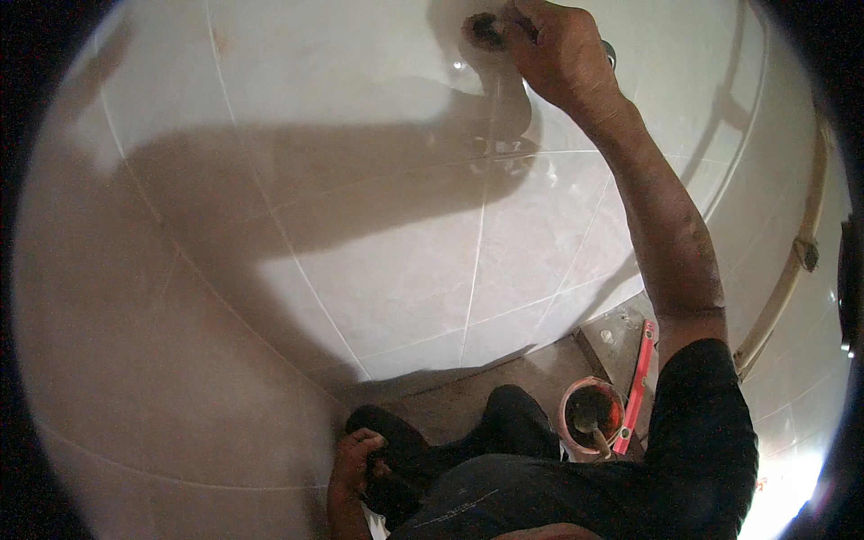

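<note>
High on the tiled wall [387, 261], my right hand [562, 54] is at a rough, dark round hole [487, 31]. Its fingers are bent and pressed together at the hole's right edge; whatever they may hold is hidden. My left hand [358, 454] is low at the left, beside my dark-trousered knee [387, 425]. Those fingers are curled in around something dark, which I cannot tell from the trouser cloth.
Below right, a bucket [565, 416] holds dark mix and a trowel [596, 436]. A red spirit level [641, 378] leans beside it. A pale pipe [796, 270] runs along the right wall. My arm's shadow covers much of the tiles.
</note>
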The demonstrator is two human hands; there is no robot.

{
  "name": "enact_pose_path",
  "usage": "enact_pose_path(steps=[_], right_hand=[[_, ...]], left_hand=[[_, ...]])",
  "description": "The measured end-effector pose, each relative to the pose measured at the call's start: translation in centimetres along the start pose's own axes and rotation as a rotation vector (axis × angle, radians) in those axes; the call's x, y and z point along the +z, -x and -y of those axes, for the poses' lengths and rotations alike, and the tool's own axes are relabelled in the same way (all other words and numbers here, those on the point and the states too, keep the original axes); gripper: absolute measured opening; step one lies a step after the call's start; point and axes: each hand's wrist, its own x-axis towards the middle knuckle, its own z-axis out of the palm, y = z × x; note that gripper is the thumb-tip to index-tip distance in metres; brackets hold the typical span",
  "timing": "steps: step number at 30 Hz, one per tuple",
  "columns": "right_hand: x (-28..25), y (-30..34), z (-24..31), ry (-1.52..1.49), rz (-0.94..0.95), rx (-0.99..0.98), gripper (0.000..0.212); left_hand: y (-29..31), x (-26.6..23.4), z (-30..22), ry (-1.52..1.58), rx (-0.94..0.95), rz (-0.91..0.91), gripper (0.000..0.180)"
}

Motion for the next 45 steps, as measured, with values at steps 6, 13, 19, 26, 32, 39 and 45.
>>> enact_pose_path(steps=[6, 13, 19, 26, 32, 39, 45], right_hand=[[1.6, -0.7, -0.6, 0.099, -0.012, -0.016, 0.013], [4.9, 1.0, -3.0, -0.121, -0.345, 0.034, 0.017], [5.6, 0.6, -3.2, -0.205, -0.372, -0.019, 0.019], [5.0, -0.1, -3.2, -0.040, -0.323, -0.144, 0.012], [2.5, 1.5, -1.0, 0.208, -0.035, -0.143, 0.014], [0.9, 1.2, 2.2, 0.423, 0.169, -0.021, 0.023], [0.7, 2.2, 0.3, 0.028, -0.035, -0.041, 0.019]], left_hand=[[0.1, 0.3, -0.2, 0.027, -0.002, 0.000, 0.013], [-0.1, 1.2, -1.0, -0.010, 0.010, -0.022, 0.013], [1.0, 1.9, -1.5, -0.015, 0.029, -0.035, 0.011], [1.0, 2.3, -1.6, -0.004, -0.002, -0.019, 0.012], [-0.6, 1.2, 2.1, 0.025, 0.052, 0.022, 0.013], [-1.8, 1.1, 2.3, 0.021, -0.016, 0.023, 0.012], [-0.7, -0.8, 4.9, -0.108, 0.268, 0.054, 0.010]])
